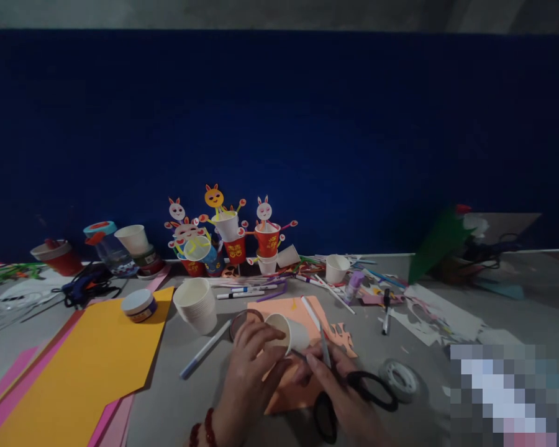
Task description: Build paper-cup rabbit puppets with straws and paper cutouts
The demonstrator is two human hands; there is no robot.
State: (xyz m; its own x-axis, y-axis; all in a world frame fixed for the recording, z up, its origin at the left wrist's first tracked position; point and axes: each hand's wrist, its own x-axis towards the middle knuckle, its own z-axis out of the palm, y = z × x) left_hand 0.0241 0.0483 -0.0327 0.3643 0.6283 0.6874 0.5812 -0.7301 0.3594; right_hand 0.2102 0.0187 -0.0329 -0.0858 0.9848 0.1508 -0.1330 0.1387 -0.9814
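My left hand (pixel 249 366) is wrapped round a white paper cup (pixel 292 332) lying on its side, mouth turned to the left. My right hand (pixel 342 391) grips black-handled scissors (pixel 372 390), whose blades reach to the cup's lower edge. Under both hands lies a sheet of orange paper (pixel 302 310) with a cut, ragged right edge. A red bead bracelet (pixel 205 428) sits on my left wrist.
A stack of white cups (pixel 196 305), a small round jar (pixel 138 305), pens and a tape roll (pixel 400 379) lie around. Yellow and pink card sheets (pixel 84 366) cover the left. Cup figures with animal heads (pixel 235 239) stand at the back before a blue wall.
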